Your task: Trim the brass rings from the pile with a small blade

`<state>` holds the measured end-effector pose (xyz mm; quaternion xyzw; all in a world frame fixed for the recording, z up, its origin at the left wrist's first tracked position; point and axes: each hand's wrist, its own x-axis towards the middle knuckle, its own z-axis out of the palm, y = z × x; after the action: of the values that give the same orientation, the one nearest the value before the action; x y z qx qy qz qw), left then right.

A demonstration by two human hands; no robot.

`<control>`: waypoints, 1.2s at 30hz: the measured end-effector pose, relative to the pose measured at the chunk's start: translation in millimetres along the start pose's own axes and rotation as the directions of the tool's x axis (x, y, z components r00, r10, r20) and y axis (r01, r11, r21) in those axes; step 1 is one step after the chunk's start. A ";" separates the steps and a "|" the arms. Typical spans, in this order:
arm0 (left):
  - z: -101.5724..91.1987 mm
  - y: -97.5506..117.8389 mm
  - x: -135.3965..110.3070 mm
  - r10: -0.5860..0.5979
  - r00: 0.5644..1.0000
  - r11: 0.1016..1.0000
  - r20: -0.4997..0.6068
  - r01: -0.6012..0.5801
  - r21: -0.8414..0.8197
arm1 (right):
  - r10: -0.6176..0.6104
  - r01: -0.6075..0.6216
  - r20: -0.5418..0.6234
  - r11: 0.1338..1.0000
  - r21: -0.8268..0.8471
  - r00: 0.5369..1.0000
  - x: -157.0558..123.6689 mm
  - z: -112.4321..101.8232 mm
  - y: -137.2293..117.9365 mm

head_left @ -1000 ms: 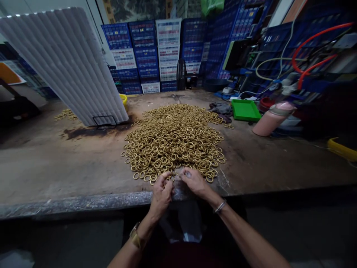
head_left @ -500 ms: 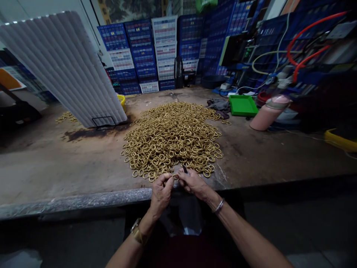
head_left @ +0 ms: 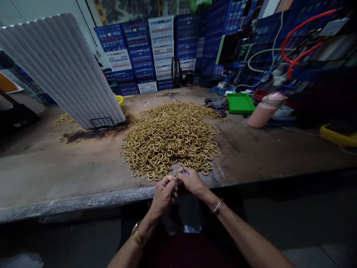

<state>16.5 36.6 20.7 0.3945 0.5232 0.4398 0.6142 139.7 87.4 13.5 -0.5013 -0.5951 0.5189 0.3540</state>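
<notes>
A big heap of brass-coloured rings [head_left: 173, 136] covers the middle of the worktable. At its near edge, my left hand [head_left: 164, 192] is closed with thumb and fingers pinching one brass ring [head_left: 176, 179], of which only a sliver shows. My right hand [head_left: 193, 183] meets it from the other side, fingers closed round a thin dark tool [head_left: 183, 169]. The tool's working end is hidden between the fingers, so its kind is unclear. Both hands are nearly touching, just above the table's front edge.
A tall corrugated white panel [head_left: 64, 67] leans in a black wire stand [head_left: 102, 123] at left. At right are a green tray [head_left: 240, 103], a pink bottle [head_left: 264, 111], a grey cloth [head_left: 216, 103] and a yellow basin [head_left: 337, 137]. Stacked blue and white crates [head_left: 161, 48] line the back.
My left hand has turned, and the ring in it now shows less. The dark tool in my right hand has tilted lower. The whole view has shifted slightly.
</notes>
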 end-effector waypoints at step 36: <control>-6.0 -1.3 -0.8 -0.175 0.983 0.828 0.060 0.180 -0.531 | -0.099 -0.088 -0.154 0.482 -0.872 0.983 -5.5 -16.9 16.6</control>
<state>10.7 35.5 18.9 0.1599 0.4117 0.5073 0.7400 160.8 85.8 1.5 -0.6550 -0.7425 0.0938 0.1043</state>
